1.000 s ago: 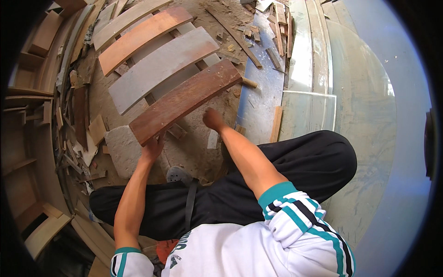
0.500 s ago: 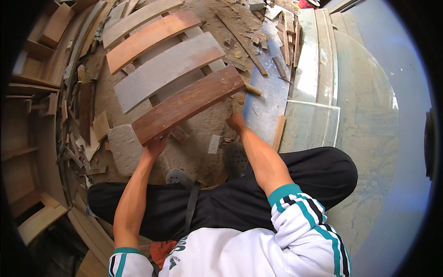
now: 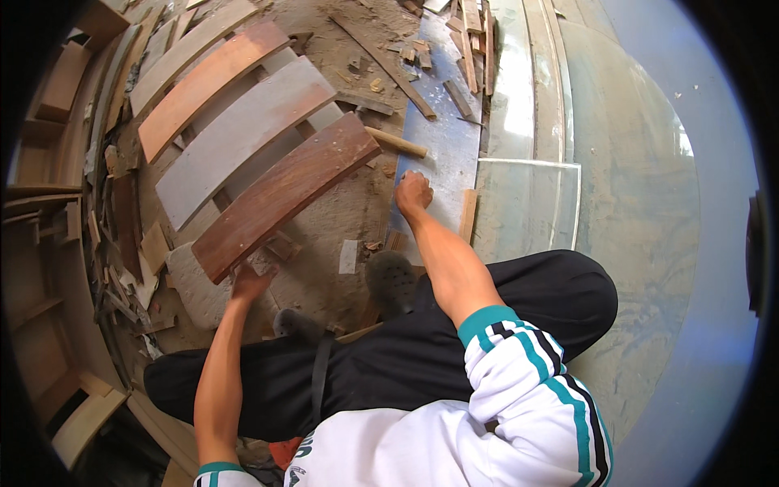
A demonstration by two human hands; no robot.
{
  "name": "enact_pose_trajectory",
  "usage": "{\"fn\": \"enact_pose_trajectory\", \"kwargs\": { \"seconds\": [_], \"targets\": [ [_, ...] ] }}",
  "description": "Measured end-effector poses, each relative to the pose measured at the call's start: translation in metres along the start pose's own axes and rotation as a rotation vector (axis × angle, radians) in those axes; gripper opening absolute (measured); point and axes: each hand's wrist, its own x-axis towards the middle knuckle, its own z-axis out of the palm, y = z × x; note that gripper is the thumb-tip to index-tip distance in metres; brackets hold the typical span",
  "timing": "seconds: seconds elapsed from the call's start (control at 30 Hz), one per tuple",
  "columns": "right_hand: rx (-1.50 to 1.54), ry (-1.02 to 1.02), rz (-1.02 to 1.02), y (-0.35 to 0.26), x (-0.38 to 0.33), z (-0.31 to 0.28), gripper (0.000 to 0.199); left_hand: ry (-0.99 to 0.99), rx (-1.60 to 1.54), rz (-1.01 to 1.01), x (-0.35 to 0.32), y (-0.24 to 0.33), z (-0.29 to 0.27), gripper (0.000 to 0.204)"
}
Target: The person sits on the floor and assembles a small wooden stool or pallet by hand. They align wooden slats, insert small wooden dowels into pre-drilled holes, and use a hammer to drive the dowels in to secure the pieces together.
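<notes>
Left hand point(image 3: 247, 282): fingers closed on the near end of the dark reddish-brown plank point(image 3: 284, 195), gripping it at its lower edge. From this hand the plank runs up and away to the right, its far end lying just short of a round wooden handle point(image 3: 396, 142). Directly beside the hand, to its left, a flat grey stone slab point(image 3: 195, 286) rests on the dusty floor point(image 3: 324, 235); the plank's near end sits over its corner.

Right hand point(image 3: 413, 193): curled loosely, knuckles up, resting on the lower part of a blue sheet point(image 3: 445, 154) laid on the floor. Whether it pinches anything cannot be told (the fingertips are hidden under the hand). The round handle lies just beyond this hand; a short pale wood block point(image 3: 467, 215) lies just to its right.

Farther out from the left hand, beyond the dark plank, a grey plank point(image 3: 243, 150) and an orange-brown plank point(image 3: 207, 88) lie parallel to it, all three on cross-pieces. Wood offcuts and splinters point(image 3: 122, 243) are heaped well to the left. Right of the right hand, a clear glass pane point(image 3: 527, 207) lies flat.
</notes>
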Motion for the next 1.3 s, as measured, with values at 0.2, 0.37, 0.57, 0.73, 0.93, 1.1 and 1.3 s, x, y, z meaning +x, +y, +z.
{"fn": "enact_pose_trajectory", "kwargs": {
  "seconds": [0.2, 0.37, 0.57, 0.73, 0.93, 1.1, 1.3],
  "targets": [
    [-0.081, 0.097, 0.036, -0.005, 0.004, 0.005, 0.021, -0.492, 0.15, -0.084, -0.034, 0.076, -0.042, 0.093],
    [-0.071, 0.12, 0.166, -0.011, 0.008, 0.022, 0.022, -0.585, 0.191, 0.137, -0.093, 0.171, -0.103, 0.076],
    [-0.009, 0.165, -0.131, -0.031, 0.027, 0.015, 0.028, -0.533, 0.099, 0.293, -0.112, 0.201, -0.159, 0.064],
    [0.12, 0.228, -0.352, -0.064, 0.036, 0.022, 0.016, -0.333, 0.298, 0.346, -0.127, 0.226, -0.195, 0.056],
    [0.136, 0.194, -0.264, -0.067, 0.049, 0.053, 0.016, -0.208, -0.196, 0.339, -0.113, 0.241, -0.204, 0.037],
    [0.156, 0.126, -0.228, -0.074, 0.051, 0.034, 0.017, 0.021, -0.08, 0.408, -0.09, 0.232, -0.191, 0.028],
    [0.184, 0.148, -0.175, -0.053, 0.056, 0.029, 0.021, 0.078, -0.372, 0.375, -0.081, 0.221, -0.168, 0.027]
  ]
}}
